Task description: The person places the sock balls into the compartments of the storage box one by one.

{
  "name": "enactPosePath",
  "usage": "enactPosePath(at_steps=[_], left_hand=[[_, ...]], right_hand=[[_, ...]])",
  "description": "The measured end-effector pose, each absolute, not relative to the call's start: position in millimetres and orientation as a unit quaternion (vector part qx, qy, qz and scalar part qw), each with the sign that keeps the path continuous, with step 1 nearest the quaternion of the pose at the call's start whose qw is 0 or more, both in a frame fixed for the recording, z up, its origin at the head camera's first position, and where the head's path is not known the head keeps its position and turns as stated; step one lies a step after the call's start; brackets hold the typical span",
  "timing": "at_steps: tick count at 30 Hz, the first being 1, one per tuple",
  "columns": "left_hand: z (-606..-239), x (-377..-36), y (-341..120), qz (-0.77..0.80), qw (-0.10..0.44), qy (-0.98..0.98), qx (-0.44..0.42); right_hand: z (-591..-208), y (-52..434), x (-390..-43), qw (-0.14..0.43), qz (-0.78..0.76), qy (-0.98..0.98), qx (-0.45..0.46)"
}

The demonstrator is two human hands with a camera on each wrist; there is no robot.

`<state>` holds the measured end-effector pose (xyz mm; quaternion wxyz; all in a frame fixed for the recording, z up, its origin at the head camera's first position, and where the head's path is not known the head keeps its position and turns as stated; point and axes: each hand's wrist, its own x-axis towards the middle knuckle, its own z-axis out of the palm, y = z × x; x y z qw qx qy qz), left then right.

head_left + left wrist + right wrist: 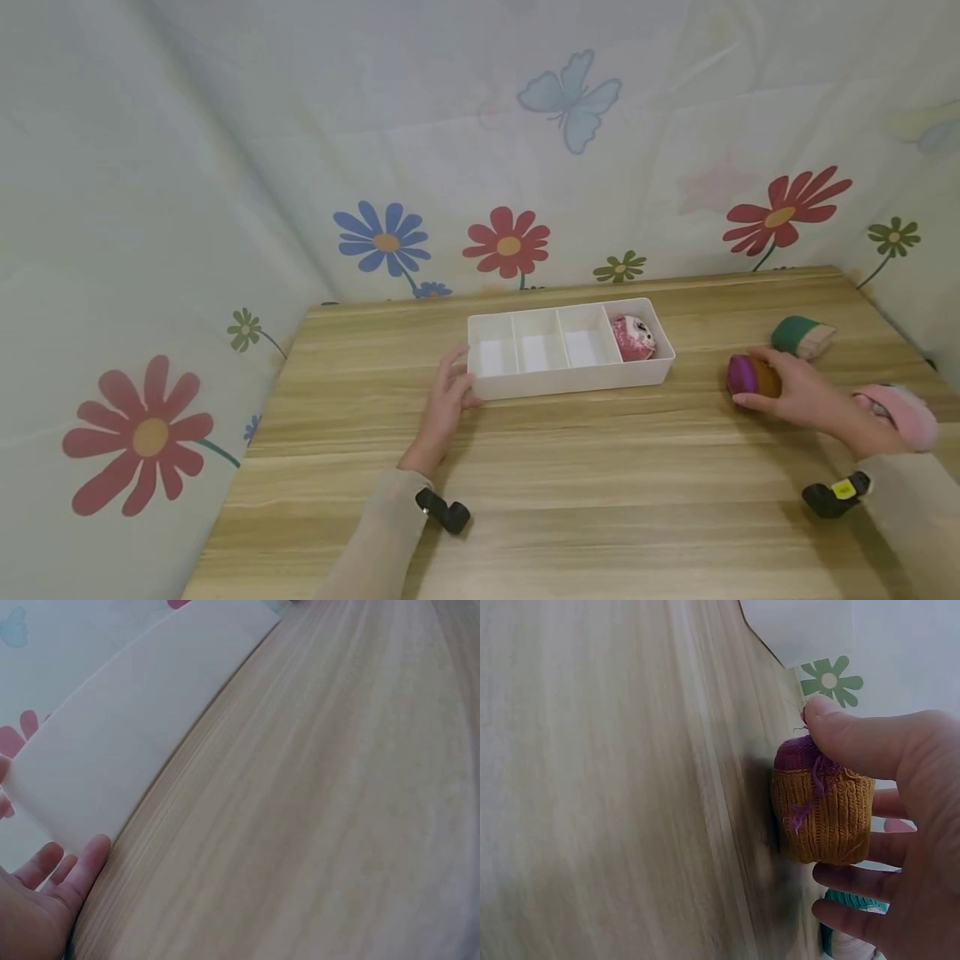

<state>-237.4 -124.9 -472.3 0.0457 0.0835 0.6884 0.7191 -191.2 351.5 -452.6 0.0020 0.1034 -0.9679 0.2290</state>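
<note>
A white divided tray (570, 379) sits mid-table; a pink rolled sock (633, 337) lies in its rightmost compartment. My left hand (447, 400) rests with straight fingers against the tray's left end (90, 780), holding nothing. To the right, my right hand (787, 392) grips a rolled purple and orange knitted sock (750, 375) just above the wood. In the right wrist view the thumb and fingers curl round that sock (821, 806).
A green and beige rolled sock (801, 335) lies behind my right hand, and a pink one (903, 412) sits beside my right wrist. A flower-printed cloth (510, 167) walls in the wooden table (600, 483) on three sides.
</note>
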Motion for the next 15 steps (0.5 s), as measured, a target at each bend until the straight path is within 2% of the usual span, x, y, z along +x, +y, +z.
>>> enactPosePath(at_steps=[15], left_hand=[[-474.0, -237.9, -125.4, 0.717, 0.045, 0.691, 0.081]], right_hand=[[-462.1, 350.3, -191.7, 0.048, 0.246, -0.958, 0.139]])
